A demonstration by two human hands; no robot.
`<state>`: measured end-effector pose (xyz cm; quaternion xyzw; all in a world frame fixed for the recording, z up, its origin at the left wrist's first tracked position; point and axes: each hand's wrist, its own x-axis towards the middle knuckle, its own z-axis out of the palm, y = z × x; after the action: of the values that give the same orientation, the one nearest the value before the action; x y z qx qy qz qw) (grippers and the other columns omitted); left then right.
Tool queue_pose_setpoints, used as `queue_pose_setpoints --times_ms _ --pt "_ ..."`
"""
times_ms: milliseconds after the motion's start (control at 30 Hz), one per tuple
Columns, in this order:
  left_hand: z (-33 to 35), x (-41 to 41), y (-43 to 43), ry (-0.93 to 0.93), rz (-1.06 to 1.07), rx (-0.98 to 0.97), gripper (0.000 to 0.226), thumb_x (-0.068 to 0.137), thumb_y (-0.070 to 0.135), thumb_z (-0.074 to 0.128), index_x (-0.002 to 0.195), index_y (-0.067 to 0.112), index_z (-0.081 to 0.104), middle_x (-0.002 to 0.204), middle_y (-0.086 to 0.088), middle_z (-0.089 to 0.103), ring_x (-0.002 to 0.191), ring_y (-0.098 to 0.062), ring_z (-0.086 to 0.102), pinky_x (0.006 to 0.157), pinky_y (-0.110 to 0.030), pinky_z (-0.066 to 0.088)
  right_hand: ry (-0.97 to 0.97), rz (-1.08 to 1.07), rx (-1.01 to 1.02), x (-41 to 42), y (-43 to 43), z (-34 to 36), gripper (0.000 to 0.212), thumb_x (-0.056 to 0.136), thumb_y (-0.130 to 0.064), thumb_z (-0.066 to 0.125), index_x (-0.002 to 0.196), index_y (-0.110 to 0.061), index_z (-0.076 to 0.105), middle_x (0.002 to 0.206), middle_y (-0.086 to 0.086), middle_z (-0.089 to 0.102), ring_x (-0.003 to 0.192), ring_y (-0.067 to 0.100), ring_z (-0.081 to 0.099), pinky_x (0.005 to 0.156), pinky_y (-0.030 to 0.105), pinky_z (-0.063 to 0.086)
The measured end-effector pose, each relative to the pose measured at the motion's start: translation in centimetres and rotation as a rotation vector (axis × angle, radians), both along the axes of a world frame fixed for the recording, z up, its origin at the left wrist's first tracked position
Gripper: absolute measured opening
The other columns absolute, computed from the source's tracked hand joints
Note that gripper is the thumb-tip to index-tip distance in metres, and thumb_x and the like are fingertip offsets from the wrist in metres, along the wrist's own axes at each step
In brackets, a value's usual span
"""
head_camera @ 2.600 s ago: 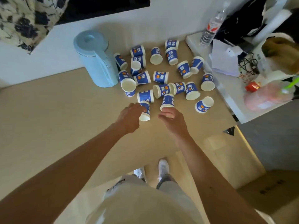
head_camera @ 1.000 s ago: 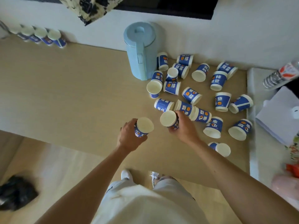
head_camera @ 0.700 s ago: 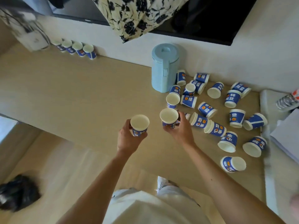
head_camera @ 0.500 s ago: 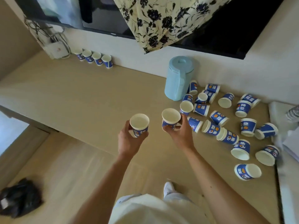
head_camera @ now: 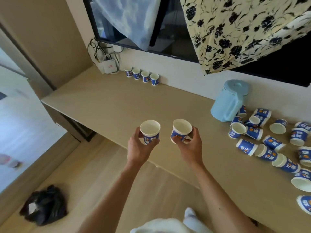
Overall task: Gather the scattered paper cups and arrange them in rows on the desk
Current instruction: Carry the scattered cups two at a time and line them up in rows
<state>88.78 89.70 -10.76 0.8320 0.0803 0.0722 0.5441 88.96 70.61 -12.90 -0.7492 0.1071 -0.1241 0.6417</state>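
The left hand (head_camera: 139, 148) is seen curled round one paper cup (head_camera: 149, 132), thumb on the near side and fingers wrapped about the blue printed wall; the cup is held mouth up, white inside showing. A second paper cup (head_camera: 180, 132) is gripped the same way in the right hand (head_camera: 190, 148), mouth up and tipped a little; the two cups are carried side by side, apart, clear of the desk (head_camera: 117, 106). Both are held well to the left of the pale blue jug (head_camera: 227, 101) and nearer the person than it, over the desk's front edge. The jug itself is stood with its lid on, close to the wall. The scattered cups (head_camera: 269, 143) are spread to the right of the jug and in front of it, the closest just beside its base; most are lain on their sides, several touching one another, a few stood upright. Far to the left of the jug, a row of four cups (head_camera: 143, 76) is set upright along the wall, side by side; further left again a white box (head_camera: 109, 65) with tangled cables is fixed. Above the jug a floral cloth (head_camera: 244, 31) is hung. Down on the floor, well left of the jug, a black bag (head_camera: 43, 206) is slumped.
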Motion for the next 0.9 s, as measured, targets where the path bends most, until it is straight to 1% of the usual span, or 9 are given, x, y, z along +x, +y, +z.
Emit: queue_pose_setpoints --times_ms 200,267,333,433,567,667,733,833,900 --pt "0.2 2.5 3.8 -0.017 0.014 -0.022 0.051 0.068 0.027 0.089 0.112 0.033 0.062 0.096 0.017 0.071 0.091 0.008 0.063 0.066 -0.002 0.042 0.038 0.015 0.011 2.4 3.9 -0.5 0.056 0.073 -0.015 0.087 0.121 -0.022 0.059 0.108 -0.012 0.068 0.089 -0.007 0.064 0.071 0.009 0.05" --pt "-0.2 4.1 4.6 -0.014 0.018 -0.023 0.05 0.068 0.027 0.088 0.11 0.034 0.062 0.095 0.018 0.071 0.091 0.007 0.063 0.066 -0.002 0.042 0.052 0.013 0.015 4.3 4.5 -0.7 0.056 0.073 -0.015 0.086 0.121 -0.024 0.059 0.108 -0.015 0.067 0.091 -0.006 0.064 0.072 0.01 0.051" --pt "-0.4 6.1 5.3 -0.006 0.009 -0.018 0.051 0.068 0.029 0.088 0.111 0.034 0.063 0.096 0.019 0.071 0.093 0.007 0.063 0.067 -0.002 0.042 0.062 0.008 0.031 6.8 5.1 -1.0 0.055 0.072 -0.014 0.086 0.119 -0.025 0.06 0.106 -0.017 0.067 0.092 -0.006 0.064 0.071 0.01 0.051" --pt "-0.8 9.6 6.5 0.013 -0.019 0.014 0.054 0.068 0.032 0.087 0.116 0.034 0.062 0.099 0.02 0.071 0.096 0.007 0.063 0.068 -0.001 0.041 0.069 0.006 0.06 11.0 6.1 -2.0 0.055 0.073 -0.011 0.085 0.12 -0.024 0.06 0.108 -0.015 0.067 0.093 -0.005 0.065 0.071 0.012 0.052" --pt "-1.2 15.0 8.4 0.057 -0.038 0.092 0.055 0.069 0.031 0.087 0.117 0.034 0.06 0.099 0.02 0.07 0.096 0.012 0.06 0.07 -0.001 0.041 0.08 -0.002 0.093 17.2 7.8 -3.5 0.056 0.074 -0.007 0.085 0.121 -0.022 0.06 0.112 -0.011 0.067 0.091 -0.007 0.065 0.07 0.01 0.052" --pt "-1.6 19.0 9.5 0.097 -0.041 0.118 0.054 0.07 0.028 0.087 0.115 0.035 0.06 0.099 0.02 0.07 0.095 0.011 0.06 0.069 -0.002 0.042 0.113 0.001 0.112 21.5 8.9 -4.3 0.056 0.074 -0.007 0.085 0.122 -0.021 0.059 0.112 -0.011 0.066 0.094 -0.006 0.063 0.071 0.011 0.053" --pt "-1.7 21.4 9.9 0.104 -0.052 0.129 0.054 0.07 0.026 0.088 0.117 0.034 0.06 0.1 0.02 0.07 0.095 0.009 0.061 0.069 -0.006 0.043 0.126 -0.01 0.107 23.8 9.4 -4.7 0.056 0.075 -0.008 0.085 0.122 -0.021 0.059 0.113 -0.01 0.066 0.097 -0.004 0.063 0.072 0.012 0.053" --pt "-2.2 25.3 10.3 0.12 -0.074 0.118 0.055 0.071 0.025 0.088 0.115 0.039 0.058 0.096 0.024 0.069 0.094 0.01 0.06 0.073 -0.017 0.045 0.153 -0.036 0.099 27.3 9.8 -5.2 0.055 0.075 -0.01 0.085 0.122 -0.021 0.059 0.112 -0.01 0.067 0.096 -0.003 0.063 0.073 0.013 0.053" --pt "-2.5 27.6 10.5 0.122 -0.094 0.115 0.055 0.071 0.024 0.088 0.113 0.042 0.056 0.096 0.03 0.067 0.095 0.011 0.059 0.074 -0.018 0.046 0.169 -0.059 0.081 29.2 9.9 -5.6 0.055 0.074 -0.012 0.086 0.121 -0.023 0.059 0.111 -0.013 0.067 0.094 -0.004 0.064 0.074 0.014 0.054"
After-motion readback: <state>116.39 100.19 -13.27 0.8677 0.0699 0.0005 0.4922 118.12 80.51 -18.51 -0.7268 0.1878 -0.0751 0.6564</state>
